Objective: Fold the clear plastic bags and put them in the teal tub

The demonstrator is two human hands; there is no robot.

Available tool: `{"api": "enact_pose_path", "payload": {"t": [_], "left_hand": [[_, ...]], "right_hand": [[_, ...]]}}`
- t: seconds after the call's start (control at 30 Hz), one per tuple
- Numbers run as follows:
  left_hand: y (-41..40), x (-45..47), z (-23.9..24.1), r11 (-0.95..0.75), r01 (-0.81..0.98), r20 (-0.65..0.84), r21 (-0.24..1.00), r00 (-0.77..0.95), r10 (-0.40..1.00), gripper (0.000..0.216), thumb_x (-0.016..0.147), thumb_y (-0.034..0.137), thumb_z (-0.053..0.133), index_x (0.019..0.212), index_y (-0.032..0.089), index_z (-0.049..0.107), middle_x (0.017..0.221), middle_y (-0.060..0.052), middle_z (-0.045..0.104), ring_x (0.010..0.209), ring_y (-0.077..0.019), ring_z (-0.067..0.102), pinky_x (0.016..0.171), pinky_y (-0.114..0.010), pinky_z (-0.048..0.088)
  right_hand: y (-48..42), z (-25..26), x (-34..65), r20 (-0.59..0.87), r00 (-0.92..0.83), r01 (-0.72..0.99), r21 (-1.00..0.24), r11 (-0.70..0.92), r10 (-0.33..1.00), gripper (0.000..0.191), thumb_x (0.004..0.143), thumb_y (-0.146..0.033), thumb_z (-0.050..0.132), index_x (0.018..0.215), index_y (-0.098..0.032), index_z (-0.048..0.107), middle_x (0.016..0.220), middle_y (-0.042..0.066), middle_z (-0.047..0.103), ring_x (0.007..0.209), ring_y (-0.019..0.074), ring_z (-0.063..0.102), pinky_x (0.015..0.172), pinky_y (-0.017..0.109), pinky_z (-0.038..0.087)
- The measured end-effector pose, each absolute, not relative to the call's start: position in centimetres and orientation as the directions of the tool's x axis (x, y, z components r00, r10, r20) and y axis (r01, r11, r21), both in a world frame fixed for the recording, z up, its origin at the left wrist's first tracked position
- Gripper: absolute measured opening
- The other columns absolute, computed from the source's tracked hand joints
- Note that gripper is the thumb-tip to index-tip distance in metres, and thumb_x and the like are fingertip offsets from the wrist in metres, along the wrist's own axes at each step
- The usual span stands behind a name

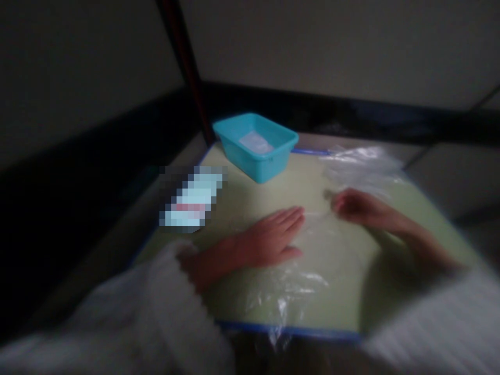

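Observation:
My left hand [269, 239] lies flat with its fingers stretched out, pressing on a clear plastic bag [308, 271] spread over the pale green mat [344, 302]. My right hand [351, 205] is closed in a pinch at the bag's far edge, holding something small and dark that I cannot make out. Both arms wear white knitted sleeves. The picture is blurred.
A turquoise plastic tub [255, 146] with something pale inside stands at the mat's far edge. A heap of clear plastic bags [363, 164] lies at the far right. A blurred light-blue packet [191, 200] lies at the mat's left side. Dark walls surround the table.

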State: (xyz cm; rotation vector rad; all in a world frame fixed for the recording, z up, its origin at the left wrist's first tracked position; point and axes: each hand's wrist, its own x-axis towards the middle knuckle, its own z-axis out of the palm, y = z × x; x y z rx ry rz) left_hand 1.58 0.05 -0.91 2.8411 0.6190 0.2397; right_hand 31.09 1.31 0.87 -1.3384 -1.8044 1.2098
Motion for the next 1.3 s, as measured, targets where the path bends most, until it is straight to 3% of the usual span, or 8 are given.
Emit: {"api": "enact_pose_path", "payload": {"t": [0.23,0.53,0.77,1.07,1.3], "left_hand": [[0.0,1.6,-0.7,-0.893,0.402,0.096,0.202,0.899,0.427,0.064,0.093,0.046,0.037,0.141,0.005,0.028,0.151,-0.018,0.022,0.142,-0.024,0.016,0.116,-0.039,0.016],[0.2,1.6,-1.1,-0.905,0.388,0.102,0.174,0.907,0.409,0.065,0.094,0.047,0.035,0.141,0.004,0.025,0.152,-0.019,0.02,0.142,-0.025,0.015,0.116,-0.04,0.016],[0.2,1.5,-1.5,-0.912,0.374,0.113,0.17,0.912,0.395,0.066,0.095,0.048,0.033,0.142,0.001,0.025,0.152,-0.02,0.018,0.143,-0.0255,0.012,0.117,-0.039,0.013],[0.3,1.6,-1.6,-0.908,0.384,0.115,0.166,0.907,0.405,0.067,0.094,0.049,0.033,0.142,0.003,0.024,0.152,-0.019,0.018,0.143,-0.0247,0.011,0.117,-0.039,0.013],[0.2,1.6,-1.2,-0.904,0.386,0.111,0.186,0.906,0.409,0.067,0.093,0.048,0.037,0.141,0.003,0.026,0.152,-0.019,0.021,0.143,-0.0246,0.014,0.117,-0.038,0.013]], "right_hand": [[0.8,1.3,29.5,0.024,-0.346,0.588,-0.773,0.237,0.938,0.019,0.071,-0.037,0.065,0.07,-0.019,0.06,0.069,0.002,0.059,0.061,0.0153,0.053,0.056,0.03,0.043],[0.8,2.1,29.2,-0.049,-0.268,0.551,-0.827,0.112,0.962,0.019,0.066,-0.034,0.068,0.064,-0.019,0.055,0.06,-0.001,0.056,0.056,0.0132,0.052,0.052,0.026,0.042],[1.1,2.0,30.6,0.007,-0.167,0.593,-0.798,0.106,0.986,0.018,0.065,-0.034,0.067,0.068,-0.019,0.057,0.062,0.0,0.059,0.057,0.0146,0.054,0.053,0.028,0.044],[0.9,2.1,29.7,-0.014,-0.313,0.512,-0.845,0.156,0.95,0.028,0.065,-0.035,0.072,0.082,-0.02,0.058,0.079,0.004,0.064,0.072,0.0175,0.06,0.069,0.034,0.05],[1.0,1.2,29.0,0.045,-0.245,0.51,-0.843,0.169,0.968,0.027,0.064,-0.039,0.073,0.072,-0.021,0.054,0.068,0.0,0.059,0.062,0.0146,0.055,0.058,0.03,0.047]]}}
